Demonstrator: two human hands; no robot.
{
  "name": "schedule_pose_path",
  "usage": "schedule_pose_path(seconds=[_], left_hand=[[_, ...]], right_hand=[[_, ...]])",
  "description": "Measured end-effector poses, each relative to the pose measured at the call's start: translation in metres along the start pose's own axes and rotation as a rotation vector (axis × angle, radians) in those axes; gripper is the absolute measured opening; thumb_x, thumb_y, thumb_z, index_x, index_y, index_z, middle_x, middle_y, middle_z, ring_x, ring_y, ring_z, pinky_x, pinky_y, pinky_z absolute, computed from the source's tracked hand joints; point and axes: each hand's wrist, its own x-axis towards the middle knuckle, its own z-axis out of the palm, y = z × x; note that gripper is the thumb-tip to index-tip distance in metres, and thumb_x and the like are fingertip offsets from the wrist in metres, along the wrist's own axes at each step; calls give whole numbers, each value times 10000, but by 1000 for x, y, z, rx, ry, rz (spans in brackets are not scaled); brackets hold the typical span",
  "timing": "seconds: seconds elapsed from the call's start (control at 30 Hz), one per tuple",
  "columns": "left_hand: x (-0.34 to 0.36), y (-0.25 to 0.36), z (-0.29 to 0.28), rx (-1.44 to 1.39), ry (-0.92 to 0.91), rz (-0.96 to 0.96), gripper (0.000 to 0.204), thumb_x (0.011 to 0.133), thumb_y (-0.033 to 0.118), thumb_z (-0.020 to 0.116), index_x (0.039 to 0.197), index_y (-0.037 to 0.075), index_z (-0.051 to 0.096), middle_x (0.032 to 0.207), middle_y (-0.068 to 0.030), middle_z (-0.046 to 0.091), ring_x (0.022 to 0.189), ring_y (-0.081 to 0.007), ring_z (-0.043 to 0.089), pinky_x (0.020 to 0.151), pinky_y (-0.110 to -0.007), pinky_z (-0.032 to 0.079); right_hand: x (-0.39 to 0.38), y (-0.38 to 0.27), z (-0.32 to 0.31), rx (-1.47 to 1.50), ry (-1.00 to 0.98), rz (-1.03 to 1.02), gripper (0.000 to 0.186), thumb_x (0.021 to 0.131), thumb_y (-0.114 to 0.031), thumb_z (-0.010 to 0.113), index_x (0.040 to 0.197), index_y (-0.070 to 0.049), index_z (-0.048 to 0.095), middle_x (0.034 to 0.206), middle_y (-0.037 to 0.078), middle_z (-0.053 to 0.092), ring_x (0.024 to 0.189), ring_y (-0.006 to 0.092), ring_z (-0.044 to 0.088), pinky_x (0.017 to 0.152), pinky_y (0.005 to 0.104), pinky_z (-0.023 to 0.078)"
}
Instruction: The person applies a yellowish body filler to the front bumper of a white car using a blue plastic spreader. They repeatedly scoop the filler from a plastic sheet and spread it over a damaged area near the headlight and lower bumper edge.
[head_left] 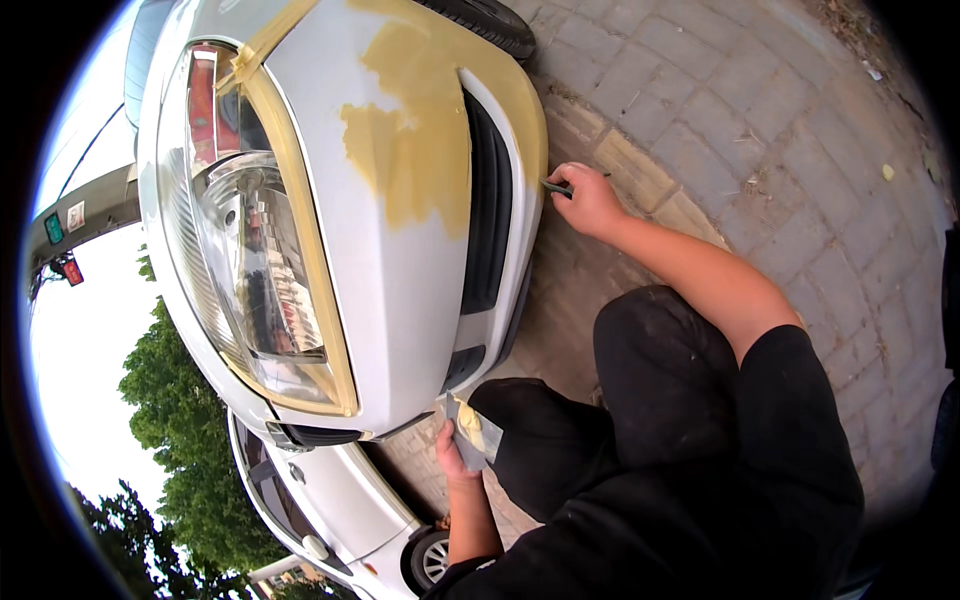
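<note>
A white car bumper (385,300) carries broad patches of tan-yellow body filler (410,160) beside a black grille vent (487,200). At the bumper's lower edge, my right hand (590,202) is closed on a thin dark spreader (558,188), its tip at or very near the edge. Most of the spreader is hidden by the fingers. Near my knee, my left hand (453,452) grips a flat grey mixing board (480,447) with a lump of pale yellow filler (468,418) on it. The board is tilted.
Yellow masking tape (312,240) frames the clear headlight (255,260). My dark-trousered knees (665,370) are bent close to the bumper. A kerb (640,175) and grey paving (800,190) lie to the right. Another white car (345,500) stands at the lower left.
</note>
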Motion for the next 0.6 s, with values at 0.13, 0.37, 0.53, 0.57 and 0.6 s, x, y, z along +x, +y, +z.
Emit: schedule_pose_path(seconds=[0.13,0.37,0.53,0.57,0.6], left_hand=[[6,1,2,-3,-10,-33,403,957,244,585,1273,-6,594,1188,-146,690,1067,-302,669,977,-424,523],[4,1,-3,6,24,9,399,961,243,570,1274,-4,595,1183,-144,689,1069,-295,668,974,-423,524],[3,2,0,25,34,14,389,963,236,567,1267,-5,598,1173,-139,692,1057,-290,672,963,-425,530],[4,1,1,33,46,21,386,963,234,567,1264,-5,599,1171,-139,693,1053,-290,673,961,-427,531],[4,1,3,29,23,7,383,962,233,569,1261,-5,600,1170,-139,693,1052,-291,673,961,-427,532]], right_hand=[[-13,5,-7,59,-101,-14,171,818,-92,653,980,-39,676,989,158,667,944,359,645,822,440,524],[58,8,-28,12,180,91,177,811,-88,669,983,-43,674,964,152,678,932,345,656,801,430,523],[11,18,6,138,55,30,171,785,-52,691,950,-29,654,963,144,655,903,334,653,785,415,527],[-1,22,8,149,-19,-12,173,783,-55,693,949,-28,654,965,145,654,900,336,651,785,417,527],[-10,24,8,159,-93,-48,175,781,-58,695,948,-28,653,967,145,654,896,337,650,784,420,526]])
